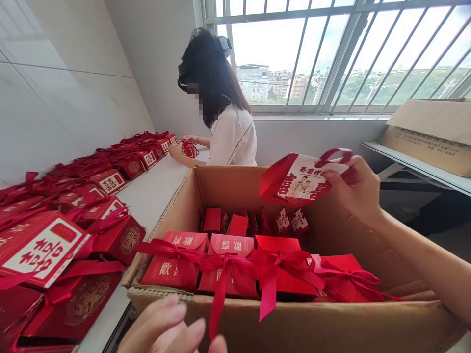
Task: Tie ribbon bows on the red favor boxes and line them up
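My right hand pinches one end of a red gift box with a white printed face and a ribbon loop. The gift box is tilted above the far right part of a large cardboard carton. Low in the view, my left hand is in front of the carton's near wall, fingers apart and holding nothing. Inside the carton, several red boxes with ribbon bows line the near side. Smaller red boxes sit deeper, behind them.
On the left, a white table bears rows of red boxes with ribbons. Beyond the carton, a person in a white top handles a small red box. Another carton rests on a shelf at right, near the barred window.
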The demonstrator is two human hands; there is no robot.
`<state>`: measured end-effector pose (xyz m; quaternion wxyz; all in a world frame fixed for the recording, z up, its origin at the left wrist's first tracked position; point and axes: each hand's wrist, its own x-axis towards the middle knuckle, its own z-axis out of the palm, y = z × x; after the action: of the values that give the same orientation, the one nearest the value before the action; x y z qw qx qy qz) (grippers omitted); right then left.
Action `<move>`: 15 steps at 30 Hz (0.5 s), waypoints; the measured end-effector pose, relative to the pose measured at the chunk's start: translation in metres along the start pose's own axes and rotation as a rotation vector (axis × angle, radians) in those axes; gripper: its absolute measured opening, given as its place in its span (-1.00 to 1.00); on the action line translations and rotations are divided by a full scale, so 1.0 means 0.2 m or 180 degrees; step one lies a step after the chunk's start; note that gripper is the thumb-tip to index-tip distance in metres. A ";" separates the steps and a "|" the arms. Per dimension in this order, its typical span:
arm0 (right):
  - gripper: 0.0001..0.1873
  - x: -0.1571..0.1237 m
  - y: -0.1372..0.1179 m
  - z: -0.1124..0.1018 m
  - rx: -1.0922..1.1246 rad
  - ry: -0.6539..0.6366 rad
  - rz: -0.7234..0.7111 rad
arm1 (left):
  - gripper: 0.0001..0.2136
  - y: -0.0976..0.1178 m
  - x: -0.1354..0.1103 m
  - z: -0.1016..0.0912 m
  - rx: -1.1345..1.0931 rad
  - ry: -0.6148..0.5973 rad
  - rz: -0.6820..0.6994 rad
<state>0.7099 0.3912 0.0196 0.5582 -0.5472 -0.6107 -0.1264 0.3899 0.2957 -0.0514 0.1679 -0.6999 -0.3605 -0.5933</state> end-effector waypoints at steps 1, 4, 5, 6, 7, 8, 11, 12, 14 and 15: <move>-0.67 -0.02 -0.03 0.00 0.0345 0.0255 -0.0281 | -0.58 0.03 0.09 0.02 -0.0127 -0.0356 -0.0185; -0.66 -0.07 -0.13 -0.02 0.1091 0.0817 -0.0840 | -0.54 0.11 0.40 0.14 -0.0478 -0.1411 -0.0333; -0.67 -0.09 -0.16 -0.02 0.1201 0.0875 -0.0904 | -0.49 0.13 0.50 0.19 -0.0572 -0.1629 -0.0289; -0.67 -0.11 -0.18 -0.03 0.1258 0.0851 -0.0933 | -0.46 0.14 0.58 0.24 -0.0670 -0.1744 -0.0217; -0.68 -0.12 -0.20 -0.03 0.1289 0.0774 -0.0916 | -0.46 0.15 0.65 0.29 -0.0761 -0.1827 -0.0141; -0.70 -0.13 -0.21 -0.04 0.1336 0.0677 -0.0848 | -0.49 0.15 0.70 0.33 -0.0871 -0.1886 -0.0080; -0.73 -0.14 -0.18 -0.03 0.1776 0.0350 -0.0292 | -0.65 0.14 0.78 0.43 -0.1383 -0.2106 -0.0119; -0.69 -0.13 -0.17 -0.02 0.1998 0.0235 -0.0002 | -0.69 0.13 0.78 0.46 -0.1588 -0.2105 -0.0304; -0.48 -0.13 -0.14 0.00 0.2370 -0.0209 0.0585 | -0.72 0.12 0.75 0.52 -0.1993 -0.1794 -0.0934; -0.35 -0.14 -0.13 0.01 0.2473 -0.0559 0.0874 | -0.71 0.11 0.72 0.56 -0.2167 -0.1503 -0.1284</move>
<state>0.6810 0.3685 0.0091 0.6805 -0.3810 -0.5797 0.2360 0.4903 0.3978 0.0632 -0.2771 -0.7471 -0.3025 -0.5231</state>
